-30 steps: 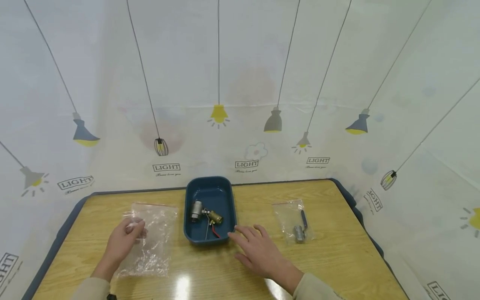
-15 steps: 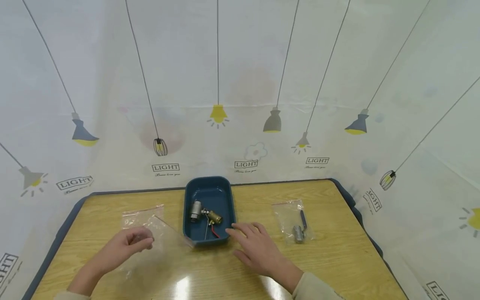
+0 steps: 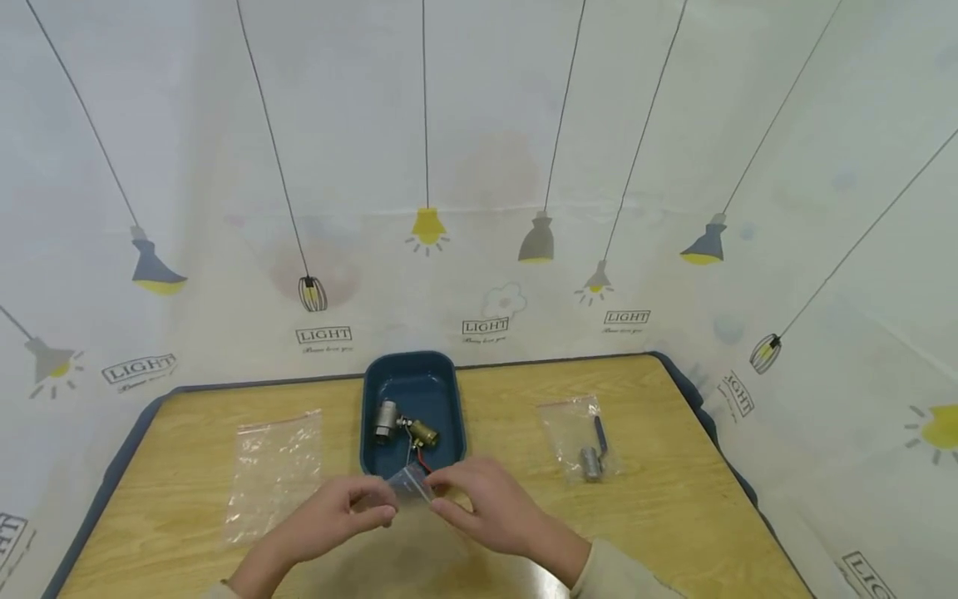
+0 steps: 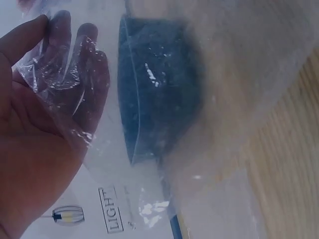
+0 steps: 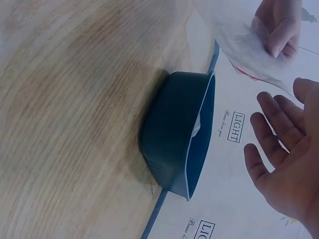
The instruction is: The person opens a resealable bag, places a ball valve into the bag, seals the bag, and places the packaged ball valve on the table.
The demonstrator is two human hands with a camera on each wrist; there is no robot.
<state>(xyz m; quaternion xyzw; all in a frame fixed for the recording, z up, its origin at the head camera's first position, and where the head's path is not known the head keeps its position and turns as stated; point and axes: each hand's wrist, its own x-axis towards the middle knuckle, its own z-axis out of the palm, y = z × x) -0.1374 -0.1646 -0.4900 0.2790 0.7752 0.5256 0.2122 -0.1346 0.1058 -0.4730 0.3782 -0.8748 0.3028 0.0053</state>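
Observation:
In the head view, my left hand (image 3: pixel 333 520) pinches a clear zip bag (image 3: pixel 410 482) and holds it up before the blue tray (image 3: pixel 460 408). The left wrist view shows this bag spread across my fingers (image 4: pixel 92 74), the tray visible through it. My right hand (image 3: pixel 497 507) is at the bag's other end, its fingers (image 5: pixel 276 119) loosely spread in the right wrist view. Inside the tray lie a silver ball valve (image 3: pixel 386 422) and a brass valve (image 3: pixel 424 433) with a red lever, partly hidden by the bag.
Another clear zip bag (image 3: pixel 273 466) lies flat on the wooden table (image 3: pixel 659 516) to the left. At the right lies a zip bag (image 3: pixel 563 424) containing a metal valve (image 3: pixel 591 464) with a blue lever. A lamp-patterned sheet (image 3: pixel 479 166) encloses the table's far side.
My left hand has lifted one zip bag off the left side of the table and carried it right, leaving another there. My right hand has shifted slightly left, over the tray's near edge.

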